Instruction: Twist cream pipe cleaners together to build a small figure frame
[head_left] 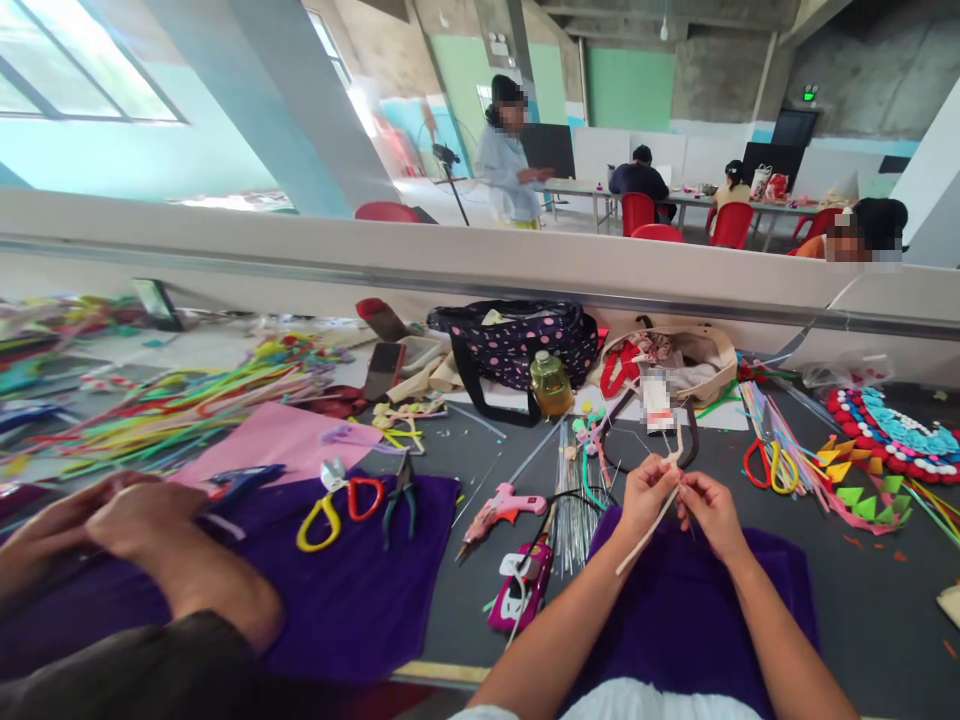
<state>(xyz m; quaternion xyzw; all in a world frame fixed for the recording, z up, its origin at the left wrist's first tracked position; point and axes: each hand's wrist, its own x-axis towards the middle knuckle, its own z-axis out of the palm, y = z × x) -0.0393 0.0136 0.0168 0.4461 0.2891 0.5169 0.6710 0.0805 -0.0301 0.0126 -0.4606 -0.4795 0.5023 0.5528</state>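
Purple cloth (697, 600) lies nearest. Above it, left hand (646, 492) and right hand (711, 510) have fingers clamped on a cream pipe cleaner (654, 520): top twisted, tail straight, so shaping looks partly done. Beyond: pink glue gun (501, 508), scissors (766, 466) on the surface.
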